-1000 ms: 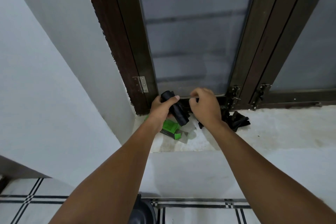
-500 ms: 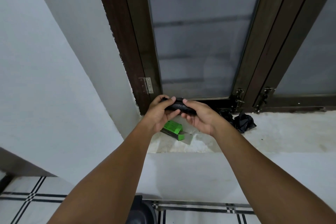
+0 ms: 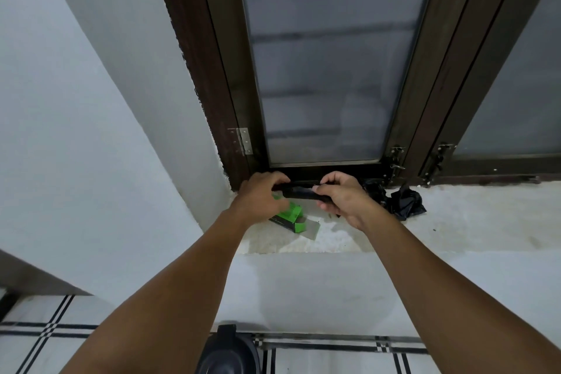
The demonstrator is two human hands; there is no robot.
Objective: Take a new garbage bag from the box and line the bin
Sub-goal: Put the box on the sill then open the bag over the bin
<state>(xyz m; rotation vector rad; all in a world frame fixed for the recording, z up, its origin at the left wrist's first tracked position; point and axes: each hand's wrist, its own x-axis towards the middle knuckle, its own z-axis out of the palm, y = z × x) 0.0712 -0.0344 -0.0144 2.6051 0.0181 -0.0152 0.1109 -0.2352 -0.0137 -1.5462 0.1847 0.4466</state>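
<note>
Both hands hold a black roll of garbage bags (image 3: pixel 299 192) level above the window sill. My left hand (image 3: pixel 261 196) grips its left end and my right hand (image 3: pixel 341 199) pinches its right end. Under my left hand a green box (image 3: pixel 288 217) lies on the sill with an open flap. A dark bin (image 3: pixel 226 352) shows at the bottom edge, between my forearms, mostly cut off.
A crumpled black bag (image 3: pixel 405 203) lies on the pale sill (image 3: pixel 470 219) right of my hands. Behind stands a dark-framed frosted window (image 3: pixel 328 70) with a hinge and latches. A white wall rises at left, and a tiled floor (image 3: pixel 334 358) lies below.
The roll has turned from tilted to level between my hands. My right hand has shifted from the roll's top to its right end. The view has drifted slightly.
</note>
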